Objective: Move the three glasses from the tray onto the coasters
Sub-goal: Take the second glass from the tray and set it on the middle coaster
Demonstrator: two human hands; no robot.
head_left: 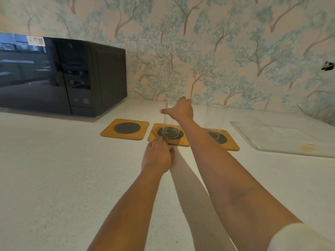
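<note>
Two bare forearms reach out over the white counter; nearest, the left hand lies flat and released, fingertips pressing the front edge of the middle coaster. Right hand grasps the upper part of a clear glass standing upright on that coaster. Beyond: left coaster bare, second glass on the right coaster, clear tray right, black microwave back left.

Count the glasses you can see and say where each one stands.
2. One glass stands on the middle coaster, held near its rim by the right hand. The other glass stands on the right coaster. A third isn't visible; it may be out of view.
</note>
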